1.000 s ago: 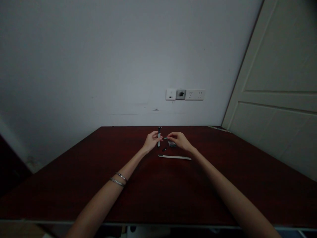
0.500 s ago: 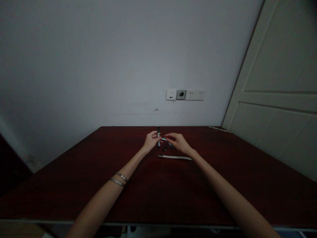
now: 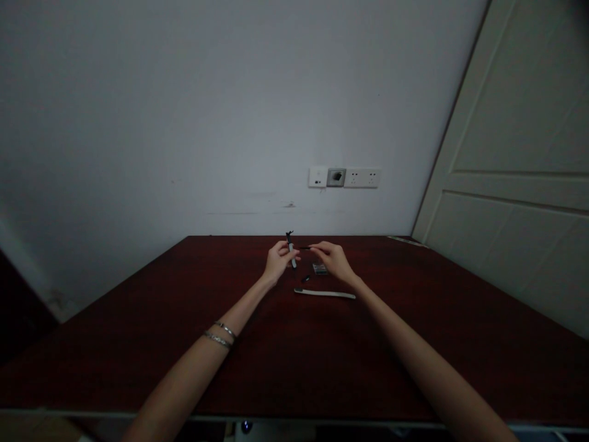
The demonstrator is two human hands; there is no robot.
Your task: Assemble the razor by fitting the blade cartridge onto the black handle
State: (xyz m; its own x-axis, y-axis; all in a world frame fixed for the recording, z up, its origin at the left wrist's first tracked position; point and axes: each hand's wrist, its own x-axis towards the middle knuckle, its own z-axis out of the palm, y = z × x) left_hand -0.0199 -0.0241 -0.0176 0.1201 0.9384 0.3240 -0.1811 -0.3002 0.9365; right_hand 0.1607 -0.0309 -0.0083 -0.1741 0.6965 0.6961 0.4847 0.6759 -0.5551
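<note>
My left hand [image 3: 277, 263] is closed round a slim white stick with a dark head [image 3: 291, 247], held nearly upright and tilted a little left. My right hand [image 3: 334, 260] pinches a small dark piece [image 3: 304, 248] just right of the stick's upper part, close to it. Both hands hover over the far middle of the dark red table [image 3: 294, 362]. Two thin bracelets [image 3: 221, 334] sit on my left forearm.
A long white strip [image 3: 324, 294] lies flat on the table under my right wrist. A tiny dark bit [image 3: 305, 279] and a small grey block [image 3: 319, 268] lie beside the hands. Wall sockets [image 3: 344, 177] sit above the table; a pale door [image 3: 519, 184] stands at right.
The stick in my left hand has tipped slightly left and risen a little. My right hand's small piece has lifted to the level of the stick's upper part.
</note>
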